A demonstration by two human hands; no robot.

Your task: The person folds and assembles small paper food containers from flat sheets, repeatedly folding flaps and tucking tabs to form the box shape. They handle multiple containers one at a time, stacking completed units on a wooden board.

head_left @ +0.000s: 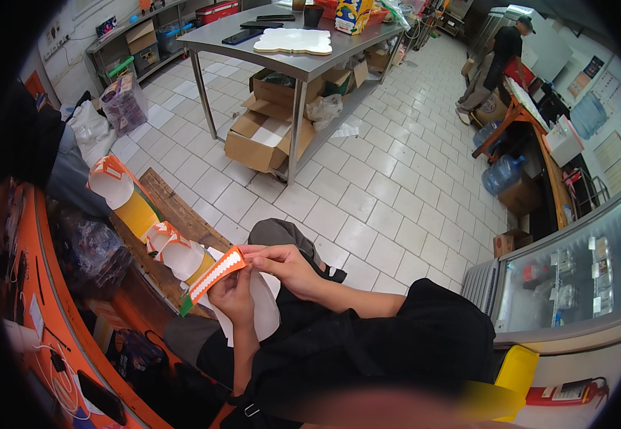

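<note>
Both hands are on an orange, white and green paper food carton point(216, 277), held tilted above my lap. My left hand point(233, 299) is closed round it from below. At its upper right end, my right hand point(285, 268) pinches the edge between thumb and fingers. White paper pieces point(264, 309) lie on my lap under the hands. To the left, on a wooden bench point(157, 187), nested stacks of similar cartons lie in a row: a nearer stack point(176, 250) and a farther one point(121, 193).
A steel table point(303, 63) with phones and a white board stands ahead, with cardboard boxes point(260, 139) below. An orange counter point(28, 236) curves along the left. At right are a glass-fronted fridge point(568, 272) and water bottles point(502, 175); a person point(503, 53) stands far right.
</note>
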